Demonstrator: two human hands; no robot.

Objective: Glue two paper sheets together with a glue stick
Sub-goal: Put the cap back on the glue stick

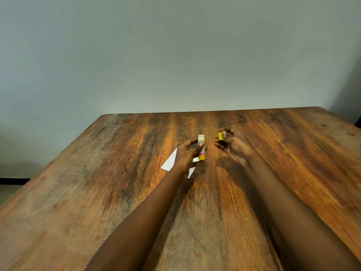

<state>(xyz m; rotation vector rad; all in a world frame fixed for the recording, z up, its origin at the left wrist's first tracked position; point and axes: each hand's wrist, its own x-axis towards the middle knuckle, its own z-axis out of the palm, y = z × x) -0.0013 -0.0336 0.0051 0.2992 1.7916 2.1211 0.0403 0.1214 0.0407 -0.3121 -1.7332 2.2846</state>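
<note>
My left hand (186, 155) grips an upright glue stick (201, 147) with a yellow base and a bare white top, held above the table. To its right, my right hand (233, 144) pinches the small yellow cap (220, 136), apart from the stick. White paper (170, 160) lies flat on the wooden table under my left hand. The hand and wrist cover most of it, so only a triangular part at the left and slivers at the right show. How many sheets lie there I cannot tell.
The brown wooden table (117, 192) fills the lower view, its far edge against a plain grey wall (175, 55). At the left the table edge drops to the floor.
</note>
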